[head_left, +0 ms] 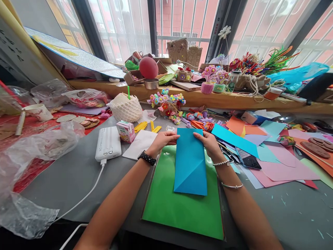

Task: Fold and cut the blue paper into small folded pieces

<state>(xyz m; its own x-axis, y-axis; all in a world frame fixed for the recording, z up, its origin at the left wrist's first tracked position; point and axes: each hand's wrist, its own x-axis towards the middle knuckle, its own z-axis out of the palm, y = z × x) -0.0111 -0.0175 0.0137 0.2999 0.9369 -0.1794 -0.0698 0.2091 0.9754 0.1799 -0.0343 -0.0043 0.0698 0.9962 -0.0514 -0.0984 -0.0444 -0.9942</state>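
Note:
A blue sheet of paper (pixel 189 159), taller than wide and with a diagonal crease across its lower half, is held up between my two hands. My left hand (pixel 166 140) pinches its upper left edge between thumb and fingers. At the upper right edge, my right hand (pixel 206 140) grips it with the thumb on the front; the fingers behind are mostly hidden. Beneath the sheet lies a green pack of paper (pixel 179 217) in a clear sleeve. Right of my right hand rests a blue paper strip (pixel 235 140), partly over a phone (pixel 248 159).
A white power bank (pixel 108 143) with a cable stands left, by a small pink carton (pixel 126 131) and a white napkin (pixel 137 144). Coloured papers (pixel 286 166) spread across the right. Behind are a coconut (pixel 126 108), crafted flowers (pixel 166 100) and a wooden ledge (pixel 182 97).

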